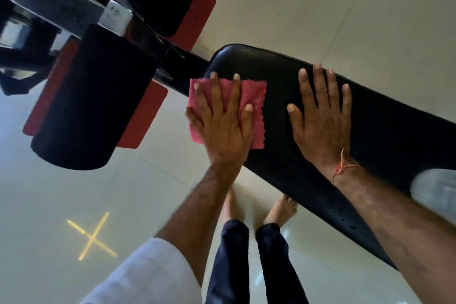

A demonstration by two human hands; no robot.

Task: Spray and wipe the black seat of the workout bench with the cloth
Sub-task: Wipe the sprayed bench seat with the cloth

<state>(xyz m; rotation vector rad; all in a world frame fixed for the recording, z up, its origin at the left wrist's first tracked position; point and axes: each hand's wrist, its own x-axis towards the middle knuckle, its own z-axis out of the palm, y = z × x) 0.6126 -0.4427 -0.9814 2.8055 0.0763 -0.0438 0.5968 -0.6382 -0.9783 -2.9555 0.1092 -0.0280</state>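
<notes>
The black seat (385, 126) runs diagonally from centre frame to lower right. My right hand (320, 118) lies flat on it, grip apart. My left hand (222, 126), fingers spread, presses the pink cloth (254, 96) at its centre-left end. Unpinched, the cloth could slip off that edge.

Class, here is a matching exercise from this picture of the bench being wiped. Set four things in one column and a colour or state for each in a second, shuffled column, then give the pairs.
Column one
1. cloth
2. left hand
3. right hand
4. floor cross

Column two
A. yellow
B. lies flat on the bare black seat
C. pink
D. presses flat on the cloth

Pairs: 1-C, 2-D, 3-B, 4-A
</notes>
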